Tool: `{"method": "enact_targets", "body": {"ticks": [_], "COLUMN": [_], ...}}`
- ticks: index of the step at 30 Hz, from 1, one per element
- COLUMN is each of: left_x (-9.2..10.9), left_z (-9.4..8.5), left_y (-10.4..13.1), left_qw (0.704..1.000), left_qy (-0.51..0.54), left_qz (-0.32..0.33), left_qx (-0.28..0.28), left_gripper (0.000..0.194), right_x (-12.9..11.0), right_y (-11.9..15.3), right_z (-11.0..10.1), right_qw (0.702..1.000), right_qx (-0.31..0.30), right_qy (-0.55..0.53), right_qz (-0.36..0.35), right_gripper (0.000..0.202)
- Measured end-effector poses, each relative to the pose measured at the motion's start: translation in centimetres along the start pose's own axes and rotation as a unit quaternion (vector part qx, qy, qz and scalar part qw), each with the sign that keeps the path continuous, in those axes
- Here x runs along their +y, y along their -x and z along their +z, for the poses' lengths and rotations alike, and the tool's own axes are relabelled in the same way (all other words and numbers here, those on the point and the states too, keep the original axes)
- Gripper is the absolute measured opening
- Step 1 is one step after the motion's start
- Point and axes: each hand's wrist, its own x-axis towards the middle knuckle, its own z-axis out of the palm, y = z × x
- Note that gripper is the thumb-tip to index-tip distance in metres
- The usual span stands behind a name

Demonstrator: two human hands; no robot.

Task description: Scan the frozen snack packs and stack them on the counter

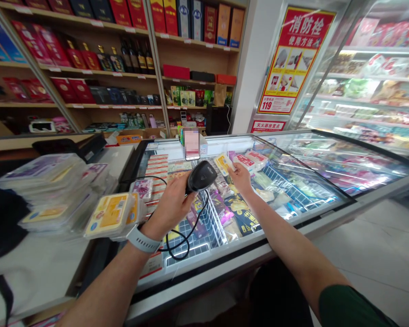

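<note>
My left hand (172, 197), with a grey watch band (143, 239) at the wrist, is wrapped round a black barcode scanner (202, 176) above the chest freezer's glass. The scanner's black cable (177, 249) loops down over the glass. Farther right, my right hand (240, 176) pinches the edge of a small yellow-and-white package (224, 164). Just beyond that hand lie red-and-white packages (246, 161). A phone (192, 143) stands upright between and behind my hands, its screen blurred.
Clear plastic boxes with yellow labels (109, 212) and stacked purple-labelled boxes (46, 170) sit on the counter (51, 263) at left. Inside the chest freezer, wire baskets (213, 218) hold bagged goods. Shelves of bottles and gift boxes line the back; a refrigerated display (371, 86) is at right.
</note>
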Motion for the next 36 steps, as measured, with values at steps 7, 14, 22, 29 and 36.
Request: {"method": "enact_targets", "body": {"ticks": [7,14,22,29,36], "left_x": [0.04,-0.05,-0.26,-0.07,-0.01], "left_z": [-0.09,-0.06,0.06,-0.04,-0.17], "left_y": [-0.10,-0.09,-0.03,-0.19,-0.21], "left_qw": [1.000,1.000,1.000,1.000,0.999], "left_qy": [-0.002,-0.008,-0.002,0.003,-0.001], "left_qz": [0.000,-0.008,-0.009,-0.020,-0.027], "left_qx": [-0.004,-0.007,-0.009,-0.016,-0.021], "left_gripper": [0.049,0.051,0.051,0.054,0.055], "right_x": [-0.06,0.18,0.73,0.12,0.08], "right_y": [0.29,0.08,-0.57,-0.34,-0.38], "right_z": [0.14,0.21,0.22,0.12,-0.03], "right_qw": [0.995,0.994,0.992,0.987,0.987], "right_qx": [-0.025,-0.008,0.022,0.026,0.025], "right_qy": [-0.080,-0.103,-0.114,-0.149,-0.147], "right_qz": [0.055,0.041,0.048,0.049,0.052], "right_gripper": [0.045,0.046,0.043,0.035,0.035]}}
